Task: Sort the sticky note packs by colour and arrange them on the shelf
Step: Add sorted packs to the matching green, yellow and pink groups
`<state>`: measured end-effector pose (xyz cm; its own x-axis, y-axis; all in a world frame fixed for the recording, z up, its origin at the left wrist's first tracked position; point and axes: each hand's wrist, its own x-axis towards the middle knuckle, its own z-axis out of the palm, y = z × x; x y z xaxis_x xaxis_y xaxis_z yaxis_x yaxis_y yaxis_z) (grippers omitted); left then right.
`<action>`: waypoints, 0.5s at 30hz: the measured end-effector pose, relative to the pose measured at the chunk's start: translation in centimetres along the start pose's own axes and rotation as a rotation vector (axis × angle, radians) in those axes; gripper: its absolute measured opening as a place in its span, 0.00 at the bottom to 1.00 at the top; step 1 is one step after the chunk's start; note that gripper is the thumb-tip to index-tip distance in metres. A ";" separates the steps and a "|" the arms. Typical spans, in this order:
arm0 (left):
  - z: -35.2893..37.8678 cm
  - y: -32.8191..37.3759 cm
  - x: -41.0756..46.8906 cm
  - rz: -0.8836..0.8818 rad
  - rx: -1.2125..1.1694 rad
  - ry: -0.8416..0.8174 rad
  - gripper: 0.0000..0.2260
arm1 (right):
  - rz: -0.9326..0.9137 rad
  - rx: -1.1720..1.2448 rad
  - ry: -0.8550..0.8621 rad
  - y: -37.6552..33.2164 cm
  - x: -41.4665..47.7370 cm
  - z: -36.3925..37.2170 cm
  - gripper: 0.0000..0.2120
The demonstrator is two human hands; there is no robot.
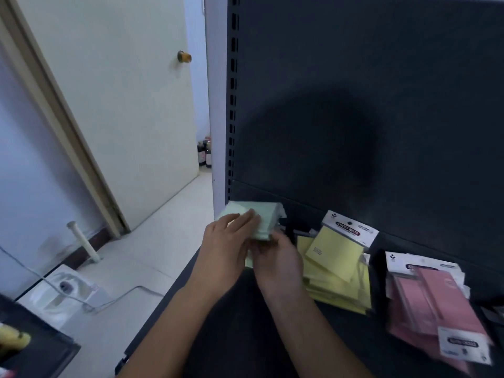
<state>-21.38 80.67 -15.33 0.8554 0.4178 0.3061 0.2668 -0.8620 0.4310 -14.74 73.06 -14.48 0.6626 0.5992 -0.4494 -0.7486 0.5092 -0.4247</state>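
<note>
Presently, dark metal shelf (341,336): pale green sticky-note stack (255,214), seemingly clasped by left hand (226,242), right hand (278,259); yellow sticky-note pile (334,271); pink sticky-note pile (433,298).

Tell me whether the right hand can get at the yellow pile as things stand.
Probably yes: the yellow pile lies just beside the right hand with nothing between them. But that hand, with the left hand, grips the green packs, so it is not free.

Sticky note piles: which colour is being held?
The green stack, farthest left, gripped between the left hand and right hand. The yellow pile and pink pile lie on the shelf to its right.
</note>
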 end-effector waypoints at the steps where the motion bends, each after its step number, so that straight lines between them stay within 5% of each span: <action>1: 0.2 -0.2 0.1 -0.002 0.015 -0.029 0.22 | -0.073 -0.166 0.036 -0.2 0.2 -0.4 0.13; 7: 0.8 -0.1 -0.5 0.088 0.223 0.021 0.21 | -0.506 -1.168 0.012 -0.8 -0.3 -1.6 0.20; 10: 1.2 0.0 -0.7 0.057 0.251 0.024 0.20 | -0.574 -1.714 -0.110 -0.7 0.0 -2.5 0.25; 15: 2.2 -0.3 -1.2 -0.001 0.093 0.034 0.20 | -0.605 -1.969 -0.220 -0.7 -0.4 -2.9 0.28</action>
<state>-21.49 79.79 -17.74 0.8402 0.4264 0.3349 0.3085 -0.8839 0.3514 -14.40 70.70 -16.26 0.6351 0.7704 0.0559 0.6354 -0.4799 -0.6049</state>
